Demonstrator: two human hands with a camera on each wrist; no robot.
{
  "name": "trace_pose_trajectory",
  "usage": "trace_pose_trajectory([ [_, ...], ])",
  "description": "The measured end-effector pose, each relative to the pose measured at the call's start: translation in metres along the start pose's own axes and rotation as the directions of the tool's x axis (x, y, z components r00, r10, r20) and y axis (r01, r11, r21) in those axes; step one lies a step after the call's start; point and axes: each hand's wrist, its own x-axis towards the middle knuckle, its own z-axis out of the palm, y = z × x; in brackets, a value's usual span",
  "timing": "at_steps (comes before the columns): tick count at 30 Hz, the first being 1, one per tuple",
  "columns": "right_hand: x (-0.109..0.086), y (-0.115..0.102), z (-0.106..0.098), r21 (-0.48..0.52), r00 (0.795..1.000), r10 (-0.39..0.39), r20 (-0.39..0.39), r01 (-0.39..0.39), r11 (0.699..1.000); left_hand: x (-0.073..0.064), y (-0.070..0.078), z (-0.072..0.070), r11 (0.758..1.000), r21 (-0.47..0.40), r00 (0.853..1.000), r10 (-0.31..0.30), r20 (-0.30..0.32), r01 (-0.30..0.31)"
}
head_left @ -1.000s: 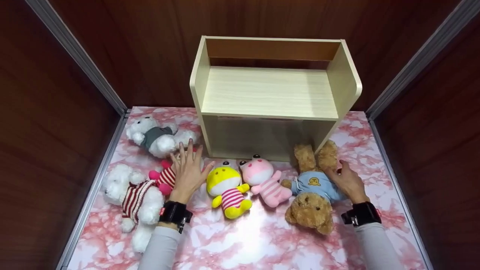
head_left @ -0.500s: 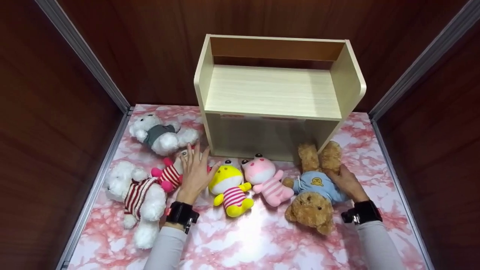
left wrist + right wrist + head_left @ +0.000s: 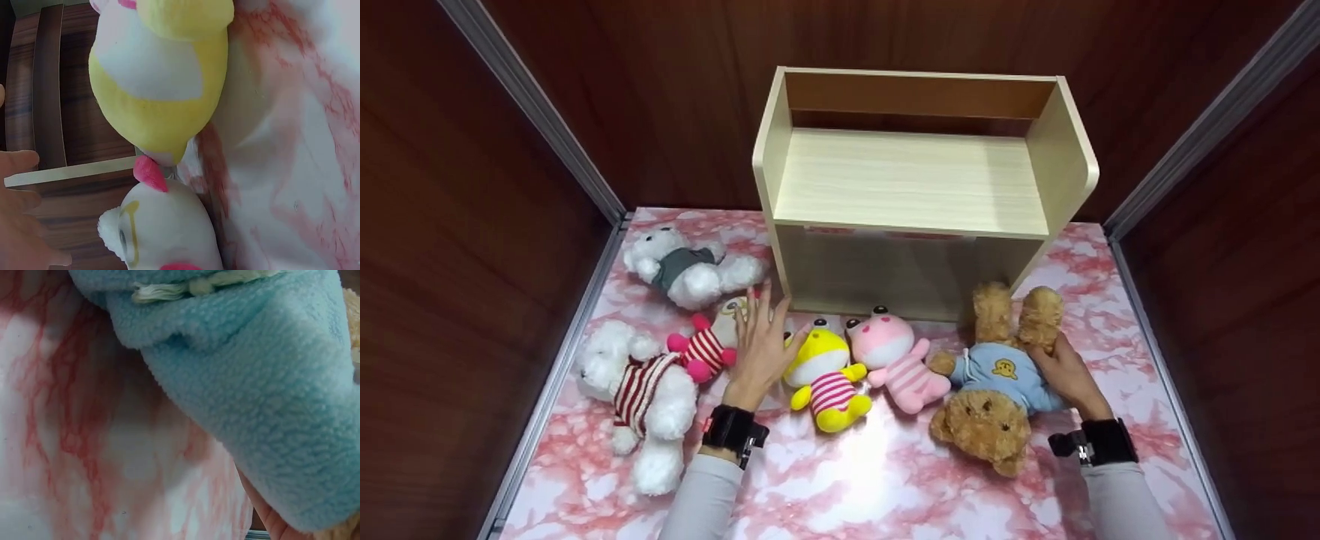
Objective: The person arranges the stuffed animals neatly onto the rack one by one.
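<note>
My right hand (image 3: 1069, 373) grips the brown teddy bear (image 3: 985, 420) at its side, by the hem of its light-blue sweater (image 3: 270, 382); some fingers are hidden behind it. The bear lies with its head toward me. My left hand (image 3: 761, 352) hovers with fingers spread between a yellow frog plush (image 3: 826, 382) and a doll in a red-striped outfit (image 3: 706, 352), partly covering the doll's head. In the left wrist view, the yellow plush (image 3: 163, 112) and the doll's pale head (image 3: 169, 225) lie close together. Beside the yellow frog is a pink frog plush (image 3: 896, 360).
A pale wooden shelf (image 3: 911, 184) stands at the back, behind the plush toys. At left lie a white plush in a grey shirt (image 3: 686, 270) and a white plush in a striped sweater (image 3: 645, 390). Dark wood panels (image 3: 495, 300) enclose the pink marbled surface (image 3: 810, 495).
My left hand has shifted right, uncovering more of the striped doll. My right hand has taken hold of the bear, whose legs have shifted slightly right.
</note>
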Motion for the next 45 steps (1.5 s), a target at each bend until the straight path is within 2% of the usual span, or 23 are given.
trace_pose_trajectory([
  [3,-0.004,-0.004,-0.002,0.035,0.999,-0.018,-0.030,0.020,0.999,0.001,0.002,0.000,0.999,-0.030,0.999,0.030,-0.044,-0.031],
  [7,-0.008,-0.014,-0.002,0.150,0.999,-0.008,-0.047,0.015,0.989,0.003,0.006,0.000,0.993,-0.079,0.990,0.075,-0.120,-0.085],
  [10,-0.011,-0.024,0.002,0.256,0.998,0.025,-0.057,-0.010,0.967,0.003,0.012,0.001,0.985,-0.122,0.981,0.100,-0.163,-0.121],
  [13,-0.013,-0.036,0.010,0.343,0.994,0.070,-0.085,-0.036,0.939,0.001,0.020,0.001,0.975,-0.166,0.979,0.117,-0.169,-0.145],
  [16,-0.016,-0.047,0.022,0.442,0.985,0.128,-0.120,-0.062,0.895,0.000,0.028,0.003,0.964,-0.214,0.981,0.125,-0.148,-0.155],
  [19,-0.017,-0.057,0.037,0.554,0.970,0.197,-0.145,-0.085,0.828,-0.001,0.036,0.004,0.945,-0.295,0.987,0.113,-0.114,-0.142],
  [21,-0.018,-0.063,0.049,0.605,0.958,0.240,-0.159,-0.097,0.790,-0.001,0.040,0.004,0.924,-0.363,0.991,0.093,-0.093,-0.121],
  [26,-0.018,-0.075,0.071,0.671,0.928,0.320,-0.189,-0.115,0.732,0.003,0.047,0.002,0.861,-0.505,0.998,0.051,-0.046,-0.067],
  [29,-0.018,-0.080,0.081,0.724,0.918,0.339,-0.205,-0.091,0.684,0.005,0.050,0.003,0.843,-0.535,0.998,0.051,-0.019,-0.054],
  [32,-0.016,-0.084,0.089,0.781,0.914,0.332,-0.235,-0.027,0.625,0.003,0.054,0.008,0.834,-0.550,0.998,0.062,0.012,-0.045],
  [34,-0.014,-0.087,0.094,0.812,0.908,0.336,-0.250,0.007,0.583,0.000,0.057,0.012,0.815,-0.577,0.996,0.084,0.038,-0.047],
  [36,-0.013,-0.090,0.099,0.845,0.903,0.342,-0.259,0.040,0.533,-0.004,0.062,0.016,0.781,-0.622,0.990,0.126,0.067,-0.057],
  [38,-0.013,-0.093,0.104,0.866,0.901,0.350,-0.258,0.055,0.497,-0.007,0.069,0.021,0.726,-0.686,0.981,0.169,0.098,-0.057],
  [40,-0.012,-0.096,0.109,0.881,0.899,0.353,-0.258,0.068,0.469,-0.010,0.077,0.026,0.660,-0.751,0.970,0.206,0.128,-0.041],
  [42,-0.012,-0.100,0.113,0.895,0.904,0.346,-0.251,0.080,0.439,-0.012,0.086,0.031,0.581,-0.814,0.960,0.228,0.164,0.001],
  [45,-0.012,-0.104,0.119,0.914,0.913,0.335,-0.233,0.088,0.396,-0.015,0.097,0.038,0.473,-0.876,0.951,0.218,0.219,0.094],
])
